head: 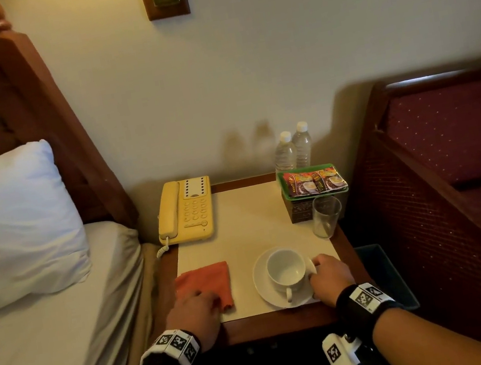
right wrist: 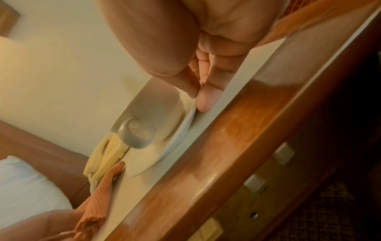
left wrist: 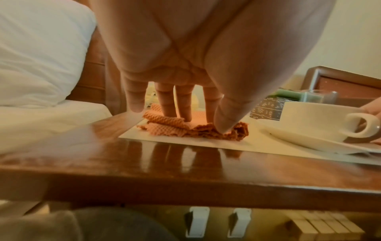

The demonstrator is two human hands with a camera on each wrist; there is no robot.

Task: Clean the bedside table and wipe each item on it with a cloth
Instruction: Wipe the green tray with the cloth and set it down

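The surface [head: 253,228] holds the phone [head: 185,210] at the back, orange cloth [head: 208,279] front-left. Left hand [head: 197,317] presses the cloth, fingers straight – right hand [head: 329,276] pinches the saucer [head: 262,287] rim, fingertips hidden behind the cup [head: 286,269].

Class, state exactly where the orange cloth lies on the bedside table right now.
In the head view the orange cloth lies at the table's front-left, under the left hand, in front of the telephone and left of the saucer.

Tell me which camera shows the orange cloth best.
The left wrist view: the orange cloth lies folded under the left hand, weave sharp. The head view shows it flat, partly covered; the right wrist view catches only a blurred edge.
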